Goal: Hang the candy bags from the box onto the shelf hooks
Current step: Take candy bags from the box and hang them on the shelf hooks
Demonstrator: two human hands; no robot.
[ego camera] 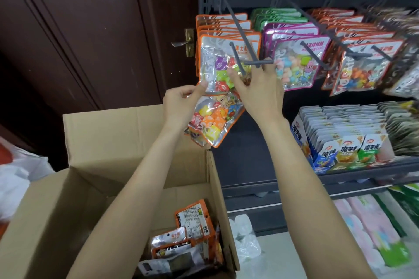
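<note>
An orange-edged candy bag [213, 118] hangs between my two hands just below the leftmost grey shelf hook [240, 61]. My left hand [181, 102] pinches the bag's upper left corner. My right hand [260, 88] grips the top right of the bag, its fingers raised to the hook's tip. Several matching orange-edged bags [217, 36] hang on that hook behind. Below, the open cardboard box [102, 165] holds more candy bags [192, 219] in its right corner.
Purple-edged bags [297, 61] and more orange-edged bags [362, 68] hang on hooks to the right. A lower shelf [340, 142] carries rows of snack packs. A dark wooden door [90, 29] with a brass handle [186, 42] stands left. White plastic bags [18, 176] lie at far left.
</note>
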